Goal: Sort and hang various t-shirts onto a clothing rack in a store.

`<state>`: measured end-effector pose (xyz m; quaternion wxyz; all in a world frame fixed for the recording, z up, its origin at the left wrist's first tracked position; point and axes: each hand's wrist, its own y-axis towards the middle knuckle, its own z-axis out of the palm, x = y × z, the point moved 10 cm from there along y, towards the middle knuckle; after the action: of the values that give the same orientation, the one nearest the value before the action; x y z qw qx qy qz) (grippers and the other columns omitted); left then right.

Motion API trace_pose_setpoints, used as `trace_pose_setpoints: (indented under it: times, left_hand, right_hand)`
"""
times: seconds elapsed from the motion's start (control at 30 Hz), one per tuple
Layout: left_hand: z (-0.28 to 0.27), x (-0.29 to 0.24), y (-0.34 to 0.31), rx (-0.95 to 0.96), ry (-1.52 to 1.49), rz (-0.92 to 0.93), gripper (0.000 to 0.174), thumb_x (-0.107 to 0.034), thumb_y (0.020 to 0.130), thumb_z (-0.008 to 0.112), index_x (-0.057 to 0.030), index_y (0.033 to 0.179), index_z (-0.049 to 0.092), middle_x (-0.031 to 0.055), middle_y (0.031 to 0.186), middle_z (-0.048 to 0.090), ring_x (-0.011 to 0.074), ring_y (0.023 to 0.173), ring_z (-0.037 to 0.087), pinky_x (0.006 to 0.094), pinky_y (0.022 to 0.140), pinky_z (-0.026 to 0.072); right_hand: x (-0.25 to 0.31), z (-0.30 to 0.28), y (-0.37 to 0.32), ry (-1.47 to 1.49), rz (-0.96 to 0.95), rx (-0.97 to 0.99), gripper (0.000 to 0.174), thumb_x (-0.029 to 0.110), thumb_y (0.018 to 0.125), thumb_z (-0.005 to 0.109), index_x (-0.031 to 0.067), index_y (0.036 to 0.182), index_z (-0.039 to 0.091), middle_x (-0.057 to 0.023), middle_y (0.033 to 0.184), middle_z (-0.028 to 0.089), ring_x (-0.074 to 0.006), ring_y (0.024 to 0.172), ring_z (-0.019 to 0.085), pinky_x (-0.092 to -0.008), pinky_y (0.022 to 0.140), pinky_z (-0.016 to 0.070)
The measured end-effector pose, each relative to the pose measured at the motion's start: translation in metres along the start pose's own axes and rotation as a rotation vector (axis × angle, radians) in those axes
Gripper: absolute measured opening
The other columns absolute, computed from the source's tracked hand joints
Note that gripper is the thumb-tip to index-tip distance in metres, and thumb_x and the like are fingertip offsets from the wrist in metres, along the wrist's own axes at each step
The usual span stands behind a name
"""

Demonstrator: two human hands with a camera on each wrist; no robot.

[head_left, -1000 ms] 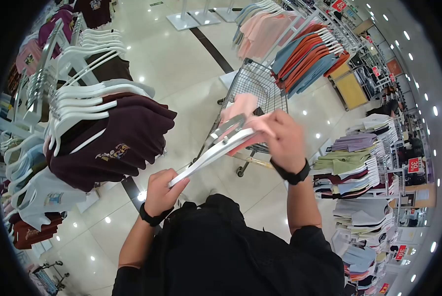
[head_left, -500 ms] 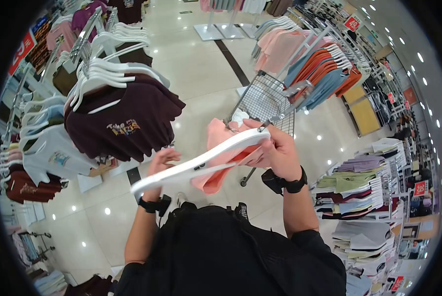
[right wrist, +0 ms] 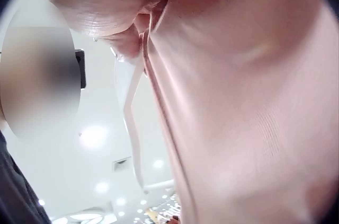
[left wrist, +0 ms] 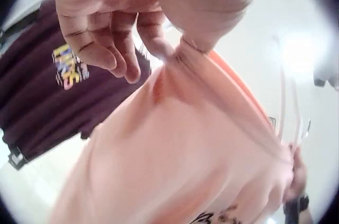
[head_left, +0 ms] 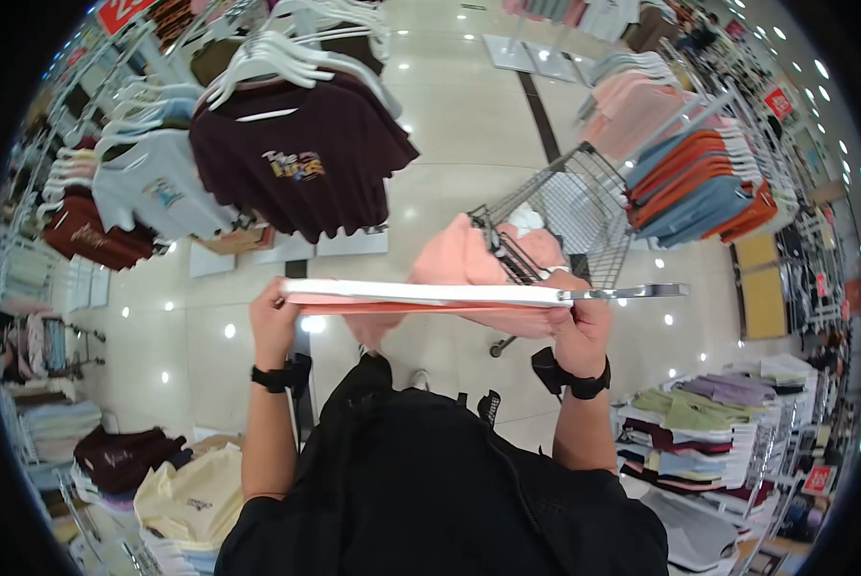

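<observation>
Left hand (head_left: 275, 312) pinches an edge of the pink garment (left wrist: 159, 144) between thumb and finger, its other fingers loosely bent. Opposite it, the right hand (head_left: 582, 326) grips the white hanger (head_left: 430, 292) near the metal hook (head_left: 656, 290), with the garment's edge under its thumb. Held level in front of the person's black top (head_left: 430, 470), the hanger reaches from one hand to the other, its hook pointing out past the right hand. The garment spreads between the hands; dark print (left wrist: 206, 217) shows on it in the left wrist view. Just beyond is a wire shopping cart (head_left: 594, 206). Dark maroon T-shirts (head_left: 296, 144) hang on a rack to the left, and orange and blue garments (head_left: 690, 182) hang to the right.
</observation>
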<state>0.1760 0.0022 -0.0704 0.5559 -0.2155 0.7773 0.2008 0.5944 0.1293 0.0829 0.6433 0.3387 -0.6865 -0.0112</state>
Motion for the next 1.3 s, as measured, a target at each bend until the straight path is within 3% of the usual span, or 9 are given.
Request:
trace_pose_setpoints:
  times: [0.17,0.27,0.43,0.6,0.83,0.97,1.17,1.2,1.3]
  left_hand:
    - [-0.073,-0.045,-0.021,0.018,-0.119,0.003,0.021,0.006,0.080,0.061,-0.0008,0.066,0.047,-0.0006,0.072,0.049,0.0079,0.069,0.040,0.0247,0.063,0.0320]
    - [-0.019,-0.084,-0.047,0.184,0.026,0.080,0.018,0.006,0.077,0.061,-0.0004,0.069,0.046,0.0021,0.070,0.042,0.0103,0.069,0.039,0.0284,0.064,0.0346]
    - [-0.024,-0.127,-0.052,0.272,0.065,0.350,0.008,-0.005,0.083,0.070,-0.0002,0.083,0.064,0.0086,0.089,0.064,0.0231,0.086,0.060,0.0349,0.079,0.0474]
    - [-0.090,-0.113,-0.027,0.113,0.272,0.410,0.027,-0.009,0.085,0.069,-0.0018,0.110,0.067,0.0141,0.104,0.069,0.0316,0.100,0.066,0.0411,0.093,0.0510]
    - [-0.142,-0.009,0.013,0.177,0.206,-0.036,0.014,-0.005,0.086,0.068,-0.0021,0.099,0.069,0.0140,0.088,0.068,0.0303,0.082,0.067,0.0365,0.075,0.0547]
    - [-0.169,-0.012,0.045,0.255,0.347,0.182,0.009,0.004,0.086,0.065,0.0011,0.094,0.068,0.0110,0.080,0.064,0.0224,0.070,0.066,0.0315,0.065,0.0533]
    - [-0.175,-0.036,0.076,0.327,0.311,0.380,0.011,-0.005,0.080,0.073,-0.0059,0.091,0.069,0.0081,0.081,0.065,0.0272,0.073,0.065,0.0372,0.065,0.0514]
    - [-0.180,-0.035,0.082,0.301,0.307,0.399,0.013,-0.006,0.079,0.075,-0.0069,0.092,0.070,0.0077,0.080,0.067,0.0270,0.071,0.066,0.0365,0.064,0.0517]
    - [-0.200,-0.025,0.094,0.243,0.242,0.341,0.015,-0.007,0.080,0.078,-0.0062,0.095,0.072,0.0082,0.080,0.070,0.0255,0.069,0.067,0.0340,0.064,0.0526]
  right_hand:
    - [-0.064,0.056,-0.014,-0.389,0.036,0.250,0.015,0.002,0.087,0.072,-0.0016,0.102,0.071,-0.0118,0.083,0.063,-0.0240,0.067,0.057,-0.0327,0.062,0.0446]
    - [-0.070,0.106,-0.013,-0.212,0.150,0.235,0.015,0.002,0.087,0.071,-0.0017,0.101,0.069,-0.0132,0.082,0.060,-0.0271,0.069,0.057,-0.0348,0.065,0.0461]
    - [-0.044,0.170,0.004,-0.022,0.114,0.319,0.016,0.006,0.087,0.076,-0.0016,0.100,0.069,-0.0114,0.080,0.058,-0.0235,0.065,0.055,-0.0337,0.060,0.0445]
    - [-0.055,0.198,0.028,0.030,0.083,0.231,0.014,0.009,0.095,0.074,-0.0035,0.098,0.069,-0.0058,0.080,0.058,-0.0141,0.065,0.050,-0.0297,0.057,0.0381]
    - [-0.055,0.261,0.072,0.025,0.144,0.245,0.017,0.012,0.098,0.073,-0.0021,0.107,0.072,-0.0005,0.078,0.055,-0.0101,0.066,0.045,-0.0276,0.060,0.0369]
    - [-0.041,0.302,0.101,-0.086,0.058,0.292,0.016,0.012,0.098,0.072,-0.0021,0.107,0.072,-0.0023,0.077,0.055,-0.0112,0.067,0.047,-0.0280,0.060,0.0380]
    - [-0.040,0.372,0.115,-0.135,0.175,0.373,0.018,0.013,0.096,0.073,-0.0009,0.106,0.074,-0.0056,0.082,0.062,-0.0153,0.068,0.051,-0.0304,0.062,0.0406]
    - [-0.044,0.374,0.115,-0.255,0.154,0.405,0.020,0.012,0.095,0.074,0.0028,0.112,0.072,-0.0074,0.094,0.067,-0.0164,0.074,0.062,-0.0290,0.069,0.0502]
    - [-0.044,0.357,0.133,-0.361,-0.002,0.188,0.027,0.012,0.091,0.079,0.0032,0.116,0.072,-0.0082,0.094,0.067,-0.0183,0.079,0.065,-0.0284,0.073,0.0537]
